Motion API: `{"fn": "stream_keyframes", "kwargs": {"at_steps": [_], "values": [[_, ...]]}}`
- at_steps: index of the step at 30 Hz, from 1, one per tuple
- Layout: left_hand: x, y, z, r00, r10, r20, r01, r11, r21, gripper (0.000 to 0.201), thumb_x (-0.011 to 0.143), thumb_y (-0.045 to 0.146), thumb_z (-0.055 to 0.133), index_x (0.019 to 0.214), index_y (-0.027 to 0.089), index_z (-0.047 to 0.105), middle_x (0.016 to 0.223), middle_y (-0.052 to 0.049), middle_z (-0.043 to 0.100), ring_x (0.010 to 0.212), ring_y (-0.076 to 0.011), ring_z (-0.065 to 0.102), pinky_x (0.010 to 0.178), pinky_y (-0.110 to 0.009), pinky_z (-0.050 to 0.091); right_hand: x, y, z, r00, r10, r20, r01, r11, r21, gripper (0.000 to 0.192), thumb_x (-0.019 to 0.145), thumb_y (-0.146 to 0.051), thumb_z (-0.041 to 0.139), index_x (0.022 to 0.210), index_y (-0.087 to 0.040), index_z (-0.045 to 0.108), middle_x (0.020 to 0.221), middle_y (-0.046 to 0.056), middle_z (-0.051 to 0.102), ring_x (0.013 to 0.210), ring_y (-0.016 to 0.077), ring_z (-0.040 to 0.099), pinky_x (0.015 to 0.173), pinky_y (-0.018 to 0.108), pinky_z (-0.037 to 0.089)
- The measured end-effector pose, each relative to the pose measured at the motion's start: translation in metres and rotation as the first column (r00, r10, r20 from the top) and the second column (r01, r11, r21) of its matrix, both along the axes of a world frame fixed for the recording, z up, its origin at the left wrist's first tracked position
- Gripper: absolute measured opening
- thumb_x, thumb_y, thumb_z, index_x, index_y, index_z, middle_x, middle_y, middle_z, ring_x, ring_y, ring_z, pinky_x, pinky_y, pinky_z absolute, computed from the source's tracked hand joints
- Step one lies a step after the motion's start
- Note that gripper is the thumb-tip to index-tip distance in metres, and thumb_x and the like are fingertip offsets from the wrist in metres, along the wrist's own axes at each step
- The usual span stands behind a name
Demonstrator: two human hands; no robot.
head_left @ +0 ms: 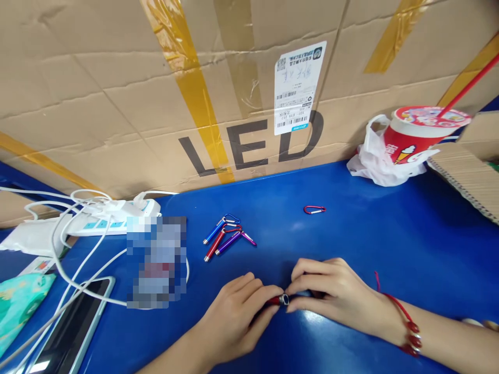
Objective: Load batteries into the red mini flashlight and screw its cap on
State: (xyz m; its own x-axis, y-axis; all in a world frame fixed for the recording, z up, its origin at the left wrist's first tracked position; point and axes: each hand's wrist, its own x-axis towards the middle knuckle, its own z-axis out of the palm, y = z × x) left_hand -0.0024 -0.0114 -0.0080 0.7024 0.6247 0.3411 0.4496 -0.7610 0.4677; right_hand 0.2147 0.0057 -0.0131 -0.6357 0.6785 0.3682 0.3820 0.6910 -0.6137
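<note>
My left hand (pixel 245 311) is closed around a small red mini flashlight (pixel 276 299), its silver end ring pointing right. Most of its body is hidden by my fingers. My right hand (pixel 335 296) meets it there, thumb and index fingertips pinched at the silver end. Whether those fingertips also hold a tiny part, I cannot tell. Beyond my hands lie a blue mini flashlight (pixel 214 231), another red mini flashlight (pixel 214 245) and a purple mini flashlight (pixel 228 242), with carabiner clips attached. A loose red carabiner (pixel 314 210) rests farther right on the blue table (pixel 268 208).
A white power strip (pixel 117 223) with tangled white cables stands at left, near a pixelated patch (pixel 159 265) and a phone (pixel 74 327). Behind stands a large cardboard box (pixel 128 114). A red drink cup (pixel 413 135) in a plastic bag (pixel 376 161) is at back right.
</note>
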Motion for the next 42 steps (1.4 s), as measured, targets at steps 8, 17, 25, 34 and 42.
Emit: {"fn": "stream_keyframes", "kwargs": {"at_steps": [8, 17, 25, 34, 42], "values": [[0.0006, -0.0008, 0.0008, 0.999, -0.006, -0.032, 0.005, 1.000, -0.027, 0.017, 0.093, 0.016, 0.039, 0.106, 0.016, 0.050, 0.080, -0.005, 0.063, 0.064, -0.0158, 0.051, 0.065, -0.028, 0.046, -0.0002, 0.0008, 0.0024, 1.000, 0.014, -0.004, -0.014, 1.000, 0.022, 0.021, 0.085, -0.037, 0.057, 0.080, -0.019, 0.068, 0.073, -0.001, 0.062, 0.055, 0.0057, 0.057, 0.050, 0.017, 0.039], [-0.0001, -0.0013, 0.0007, 0.999, 0.003, -0.047, -0.004, 1.000, -0.025, 0.017, 0.094, 0.018, 0.038, 0.103, 0.016, 0.051, 0.079, -0.004, 0.063, 0.065, -0.0162, 0.052, 0.067, -0.029, 0.047, -0.0018, 0.0008, 0.0025, 1.000, 0.029, 0.002, -0.029, 0.999, 0.027, 0.020, 0.085, -0.037, 0.056, 0.080, -0.021, 0.068, 0.072, -0.002, 0.061, 0.055, 0.0058, 0.057, 0.049, 0.018, 0.038], [0.0024, -0.0006, 0.0030, 0.999, 0.003, -0.033, -0.002, 1.000, 0.022, 0.018, 0.096, 0.019, 0.034, 0.100, 0.017, 0.051, 0.078, -0.002, 0.064, 0.065, -0.0142, 0.056, 0.073, -0.027, 0.048, -0.0023, 0.0008, 0.0048, 1.000, 0.030, 0.011, -0.030, 0.999, 0.034, 0.022, 0.085, -0.038, 0.056, 0.078, -0.020, 0.067, 0.071, -0.002, 0.061, 0.054, 0.0061, 0.057, 0.049, 0.019, 0.038], [0.0020, -0.0014, 0.0017, 0.999, 0.010, -0.039, -0.010, 1.000, -0.005, 0.017, 0.095, 0.020, 0.035, 0.099, 0.017, 0.052, 0.079, -0.003, 0.064, 0.065, -0.0150, 0.055, 0.070, -0.028, 0.048, -0.0013, 0.0016, 0.0033, 0.999, 0.028, 0.032, -0.029, 0.999, 0.039, 0.024, 0.086, -0.039, 0.054, 0.080, -0.021, 0.068, 0.072, -0.002, 0.061, 0.054, 0.0058, 0.057, 0.049, 0.018, 0.038], [0.0011, -0.0008, -0.0002, 0.999, 0.011, -0.047, -0.012, 0.999, -0.030, 0.017, 0.095, 0.020, 0.036, 0.100, 0.017, 0.052, 0.080, -0.004, 0.064, 0.066, -0.0160, 0.054, 0.068, -0.029, 0.047, -0.0002, 0.0025, 0.0026, 0.998, 0.033, 0.047, -0.035, 0.999, 0.034, 0.022, 0.085, -0.039, 0.056, 0.080, -0.021, 0.069, 0.072, -0.001, 0.062, 0.054, 0.0062, 0.058, 0.049, 0.018, 0.039]]}}
